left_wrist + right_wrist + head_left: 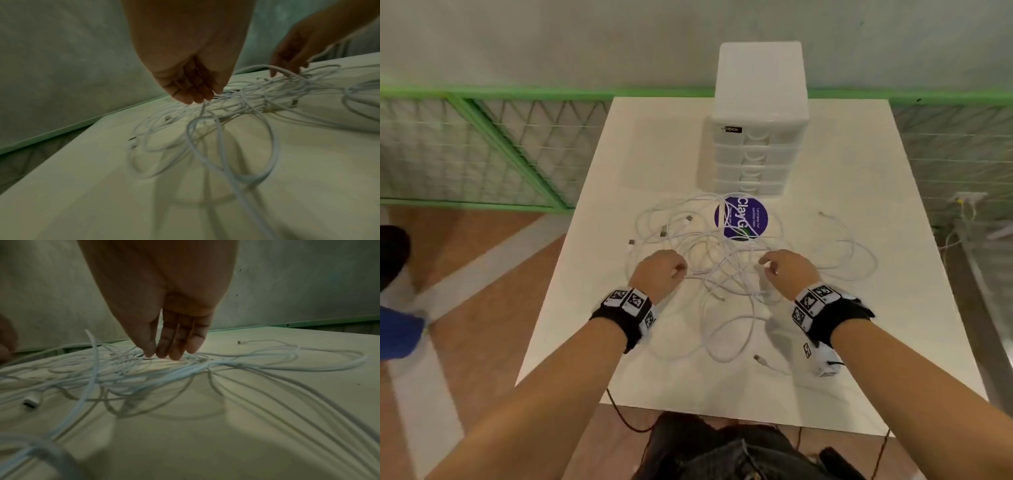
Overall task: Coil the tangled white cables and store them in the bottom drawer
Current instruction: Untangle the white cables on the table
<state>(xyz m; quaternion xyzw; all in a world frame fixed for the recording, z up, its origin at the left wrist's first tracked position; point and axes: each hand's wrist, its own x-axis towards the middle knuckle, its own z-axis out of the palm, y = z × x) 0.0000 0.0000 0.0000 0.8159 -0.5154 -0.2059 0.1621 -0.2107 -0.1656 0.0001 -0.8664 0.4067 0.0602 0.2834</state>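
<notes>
Several tangled white cables (722, 260) sprawl over the middle of the white table (654, 154). Behind them stands a white drawer unit (756, 137), all drawers closed, the bottom drawer (750, 187) at table level. My left hand (664, 270) hovers over the tangle's left side; its downward fingertips (195, 95) pinch a strand (202, 108) that hangs from them. My right hand (784, 270) is over the right side. Its thumb and fingers (172, 344) meet on a strand in the cable pile (185, 369), and a loop (265, 66) arches up beside it.
A round purple sticker (741, 217) lies on the table under the cables, just before the drawer unit. Loose connector ends (631, 242) stick out at the left. A green wire fence (482, 137) runs behind the table. Someone's dark shoe (392, 253) is on the floor at left.
</notes>
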